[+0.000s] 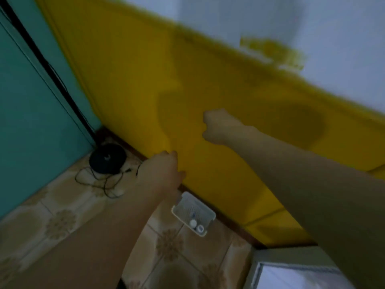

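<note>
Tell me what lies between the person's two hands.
Only bare yellow sheet lies between the left hand and the right hand; the head view shows this, though blurred.

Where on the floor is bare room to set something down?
Bare floor tiles lie beside the teal wall, below the tangled cable, and between the white tray and the grey box. The corner is crowded by the black round device and its cable. The left hand and right hand grip the yellow sheet.

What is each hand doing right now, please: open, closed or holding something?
Left hand: closed, gripping the edge of the yellow sheet.
Right hand: closed, fingers curled, gripping the yellow sheet.
</note>
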Tool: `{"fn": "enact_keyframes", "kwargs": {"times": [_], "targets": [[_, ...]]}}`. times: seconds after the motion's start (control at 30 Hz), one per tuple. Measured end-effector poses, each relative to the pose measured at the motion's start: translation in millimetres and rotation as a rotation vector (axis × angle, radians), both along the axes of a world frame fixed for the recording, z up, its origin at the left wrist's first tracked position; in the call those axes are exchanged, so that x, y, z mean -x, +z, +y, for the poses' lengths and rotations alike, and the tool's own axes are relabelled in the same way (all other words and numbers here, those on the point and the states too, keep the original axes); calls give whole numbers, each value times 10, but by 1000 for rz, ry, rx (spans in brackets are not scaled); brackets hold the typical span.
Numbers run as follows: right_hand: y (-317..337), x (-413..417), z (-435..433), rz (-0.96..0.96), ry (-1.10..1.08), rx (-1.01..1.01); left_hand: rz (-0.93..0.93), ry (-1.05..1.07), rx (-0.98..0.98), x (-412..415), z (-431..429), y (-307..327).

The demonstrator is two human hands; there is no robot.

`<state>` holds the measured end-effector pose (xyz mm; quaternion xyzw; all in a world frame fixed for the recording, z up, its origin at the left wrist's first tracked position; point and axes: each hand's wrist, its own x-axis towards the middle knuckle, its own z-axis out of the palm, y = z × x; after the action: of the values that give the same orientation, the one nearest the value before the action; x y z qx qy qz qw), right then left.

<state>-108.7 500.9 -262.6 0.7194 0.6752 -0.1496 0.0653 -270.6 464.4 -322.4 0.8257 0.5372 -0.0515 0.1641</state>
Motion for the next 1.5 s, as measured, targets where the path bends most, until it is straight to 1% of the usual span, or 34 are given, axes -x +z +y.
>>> {"fn": "enact_keyframes", "kwargs": {"times": [0.13, 0.23, 0.33, 0.5, 0.67, 0.93, 1.03, 1.17, 1.27, 1.37, 1.5], "targets": [[931, 14, -251, -75, 18, -136, -52, 18, -74, 48, -181, 1014], [1452, -2, -537, -102, 9, -206, -46, 15, -136, 95, -349, 1574], [1894, -52, -949, -78, -76, -249, -57, -21, -197, 100, -563, 2056], [2433, -249, -1748, -112, -259, -402, -165, -186, -323, -91, -1082, 2686], [2855, -517, -2751, -156, -451, -461, -277, -403, -338, -460, -1783, 3102], [3630, -1042, -5081, -249, -807, -675, -495, -765, -267, -1372, -3609, 3872], [3771, -1218, -6118, -317, -959, -694, -536, -892, -293, -1722, -4503, 4068], [3866, -1340, -7584, -391, -1125, -661, -521, -1066, -267, -2114, -5778, 4134], [3902, -1347, -8638, -472, -1205, -570, -502, -1135, -231, -2351, -6691, 4121], [3910, -1334, -9596, -510, -1308, -484, -500, -1204, -181, -2536, -7529, 4116], [3945, -1343, -10549, -482, -1466, -451, -525, -1300, -139, -2757, -8379, 4074]]}}
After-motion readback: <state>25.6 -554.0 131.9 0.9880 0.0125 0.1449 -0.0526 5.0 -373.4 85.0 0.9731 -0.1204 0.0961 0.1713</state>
